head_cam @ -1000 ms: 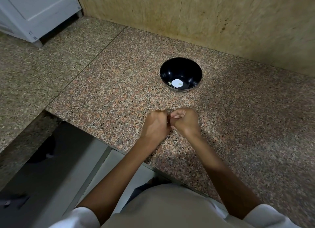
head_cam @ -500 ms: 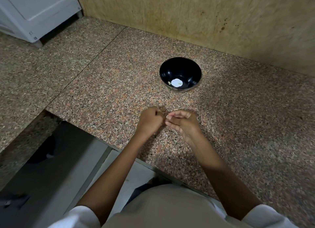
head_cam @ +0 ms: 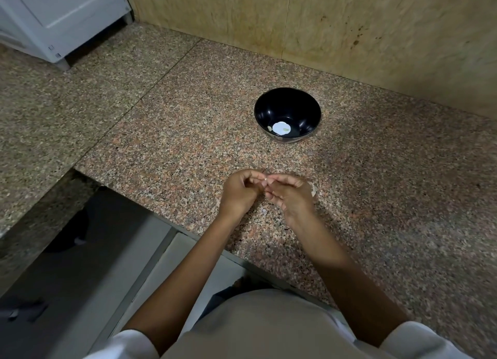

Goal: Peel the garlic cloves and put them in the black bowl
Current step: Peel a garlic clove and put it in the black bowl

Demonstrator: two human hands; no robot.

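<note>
Pale garlic clove [head_cam: 265,180], mostly hidden, pinched between curled left hand [head_cam: 239,194] and looser right hand [head_cam: 291,196], on the near side of the black bowl [head_cam: 305,108], well apart. Long axis impossible to tell. Right hand probably nearer the bowl.

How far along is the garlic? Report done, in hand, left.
Done: pale pieces, likely peeled cloves, lie in the bowl. In hand: the left hand and right hand pinch something small and pale, probably a clove. Left: finish peeling it and drop it in; no other cloves show.
</note>
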